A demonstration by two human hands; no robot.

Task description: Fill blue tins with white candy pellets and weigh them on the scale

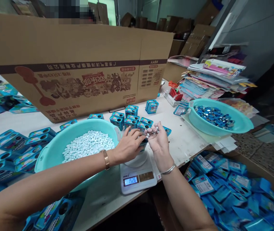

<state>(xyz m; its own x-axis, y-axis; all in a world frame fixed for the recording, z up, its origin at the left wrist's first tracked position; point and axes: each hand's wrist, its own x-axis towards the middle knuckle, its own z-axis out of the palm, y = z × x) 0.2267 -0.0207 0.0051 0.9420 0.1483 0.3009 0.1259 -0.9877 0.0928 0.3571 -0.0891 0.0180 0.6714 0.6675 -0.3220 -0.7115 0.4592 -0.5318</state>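
Holding: the right hand (158, 141) is cupping a few small white pill-shaped candies (153, 130) at its fingertips, just above the small blue tin box (143, 143) sitting on the scale.
Left hand: the left hand (128, 146) is grasping that blue tin, fingers curling around its near side and steadying it.
Scale: the white digital kitchen scale (138, 175) is standing at the near table edge, and its lit display is reading 1526, with any decimal point too small to make out.
Candy supply: the turquoise plastic basin (55, 150) heaped with white candies is touching the scale's left side.
Neighbours: more blue tins (127, 119) are standing in rows just behind the hands; a second turquoise basin (240, 123) holding blue round lids is sitting well apart to the right.
Risk: candies are looking likely to slip between the fingers and roll off the table, since the hand is only loosely cupped; a press from the steadying hand could also be skewing the reading.
Writing: the large brown cardboard carton (79, 64) is showing upside-down Chinese print, cartoon figures and "XQYY"; tin labels are too small to read.
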